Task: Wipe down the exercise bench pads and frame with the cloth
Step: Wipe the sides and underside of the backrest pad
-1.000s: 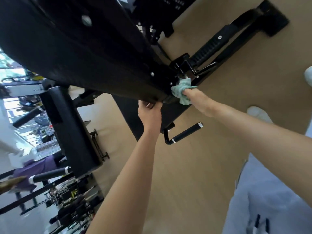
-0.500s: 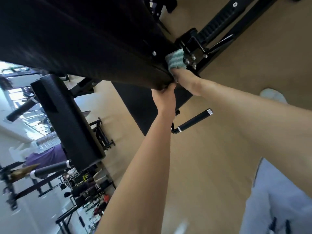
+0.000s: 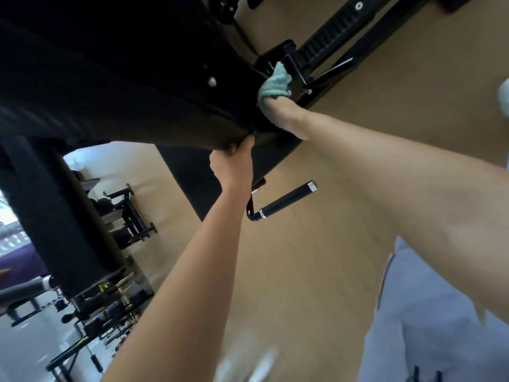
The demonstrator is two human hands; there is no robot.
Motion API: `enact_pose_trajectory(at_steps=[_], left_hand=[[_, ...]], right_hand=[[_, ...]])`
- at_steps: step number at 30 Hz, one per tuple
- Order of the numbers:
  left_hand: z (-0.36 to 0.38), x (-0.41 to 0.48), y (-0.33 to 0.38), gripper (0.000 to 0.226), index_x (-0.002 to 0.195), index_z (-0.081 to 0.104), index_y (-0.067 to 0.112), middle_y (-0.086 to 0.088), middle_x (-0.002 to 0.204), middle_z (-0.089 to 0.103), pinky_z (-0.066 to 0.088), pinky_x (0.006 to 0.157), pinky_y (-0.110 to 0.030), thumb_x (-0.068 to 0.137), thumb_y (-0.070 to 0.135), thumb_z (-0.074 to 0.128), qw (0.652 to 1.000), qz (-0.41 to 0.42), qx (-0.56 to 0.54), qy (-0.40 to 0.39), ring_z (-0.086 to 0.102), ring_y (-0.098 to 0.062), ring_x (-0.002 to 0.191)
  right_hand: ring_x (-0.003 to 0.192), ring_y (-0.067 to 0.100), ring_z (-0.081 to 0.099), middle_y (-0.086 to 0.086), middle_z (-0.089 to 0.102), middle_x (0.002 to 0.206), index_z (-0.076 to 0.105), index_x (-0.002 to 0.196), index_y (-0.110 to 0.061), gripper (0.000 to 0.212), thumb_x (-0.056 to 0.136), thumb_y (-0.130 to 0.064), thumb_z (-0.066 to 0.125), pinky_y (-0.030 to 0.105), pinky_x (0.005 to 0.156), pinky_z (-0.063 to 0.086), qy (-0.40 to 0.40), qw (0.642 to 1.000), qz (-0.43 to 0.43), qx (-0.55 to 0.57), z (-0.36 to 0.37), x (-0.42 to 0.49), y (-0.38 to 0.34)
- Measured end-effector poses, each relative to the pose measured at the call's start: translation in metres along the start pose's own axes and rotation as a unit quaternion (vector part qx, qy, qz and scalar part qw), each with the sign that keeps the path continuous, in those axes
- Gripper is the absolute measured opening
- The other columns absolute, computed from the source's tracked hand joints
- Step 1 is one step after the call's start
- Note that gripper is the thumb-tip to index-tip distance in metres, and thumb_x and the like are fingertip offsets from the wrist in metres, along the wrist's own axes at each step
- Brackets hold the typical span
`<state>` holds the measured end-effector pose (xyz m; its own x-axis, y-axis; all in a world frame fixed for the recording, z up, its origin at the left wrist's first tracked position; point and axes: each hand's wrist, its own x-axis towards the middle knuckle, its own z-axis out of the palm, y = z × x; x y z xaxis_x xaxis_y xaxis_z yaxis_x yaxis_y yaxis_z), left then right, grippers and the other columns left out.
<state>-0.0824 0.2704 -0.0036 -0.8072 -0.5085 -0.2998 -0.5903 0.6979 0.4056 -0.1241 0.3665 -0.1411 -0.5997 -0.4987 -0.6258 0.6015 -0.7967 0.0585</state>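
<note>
The black bench pad [image 3: 115,78] fills the upper left, seen from a tilted, low angle. My left hand [image 3: 232,164] grips its lower edge, fingers curled round the rim. My right hand [image 3: 286,114] holds a pale green cloth [image 3: 275,84] and presses it against the black metal bracket [image 3: 294,67] where the pad meets the frame. The toothed adjustment rail [image 3: 330,31] of the frame runs up to the right from there. The right hand's fingers are hidden under the cloth.
A black handle with a silver cap [image 3: 286,201] sticks out below the bench. A second upright black pad [image 3: 55,216] stands at left with other gym equipment [image 3: 129,216] behind it. The floor [image 3: 303,271] is tan wood. My grey trousers [image 3: 429,326] are at lower right.
The right hand has moved the cloth up from the pad's edge onto the frame bracket. The left hand has kept its grip on the pad edge while the view shifted.
</note>
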Motion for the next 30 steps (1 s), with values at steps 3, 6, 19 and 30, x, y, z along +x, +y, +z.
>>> enact_pose_trajectory(at_steps=[3,6,19,30], left_hand=[[0.004,0.006,-0.005,0.014,0.074,0.071,0.018,0.009,0.067,0.07,0.057,0.085,-0.039,0.083,0.023,0.081,1.0,0.004,-0.012,0.012,0.068,-0.015,0.077],[0.005,0.009,-0.01,0.017,0.071,0.073,0.025,0.01,0.072,0.078,0.06,0.093,-0.036,0.083,0.02,0.083,0.999,0.009,-0.036,0.008,0.075,-0.012,0.086],[0.007,-0.005,-0.004,0.022,0.096,0.074,0.01,0.001,0.087,0.075,0.05,0.079,-0.025,0.097,0.031,0.07,0.999,0.013,0.038,-0.015,0.07,-0.015,0.086],[-0.021,-0.02,0.006,0.006,0.1,0.074,0.023,0.002,0.102,0.074,0.064,0.087,-0.027,0.096,0.02,0.072,0.985,-0.12,-0.09,-0.088,0.079,-0.015,0.092]], right_hand=[[0.129,0.015,0.058,0.012,0.051,0.151,0.051,0.144,-0.009,0.047,0.104,-0.033,0.048,0.029,0.11,0.044,0.044,0.97,-0.068,-0.23,0.035,0.01,0.012],[0.142,0.025,0.046,0.006,0.046,0.156,0.039,0.155,-0.017,0.085,0.083,-0.06,0.054,0.038,0.121,0.033,0.038,0.971,-0.054,-0.228,0.025,0.032,0.025],[0.086,0.021,0.063,0.011,0.064,0.099,0.061,0.102,-0.002,0.019,0.098,-0.008,0.044,0.027,0.074,0.052,0.045,0.892,-0.001,-0.449,-0.025,-0.059,0.041],[0.07,0.017,0.071,-0.006,0.075,0.077,0.066,0.091,-0.017,0.023,0.1,-0.021,0.046,0.023,0.063,0.053,0.004,0.873,0.015,-0.487,-0.038,-0.183,-0.009]])
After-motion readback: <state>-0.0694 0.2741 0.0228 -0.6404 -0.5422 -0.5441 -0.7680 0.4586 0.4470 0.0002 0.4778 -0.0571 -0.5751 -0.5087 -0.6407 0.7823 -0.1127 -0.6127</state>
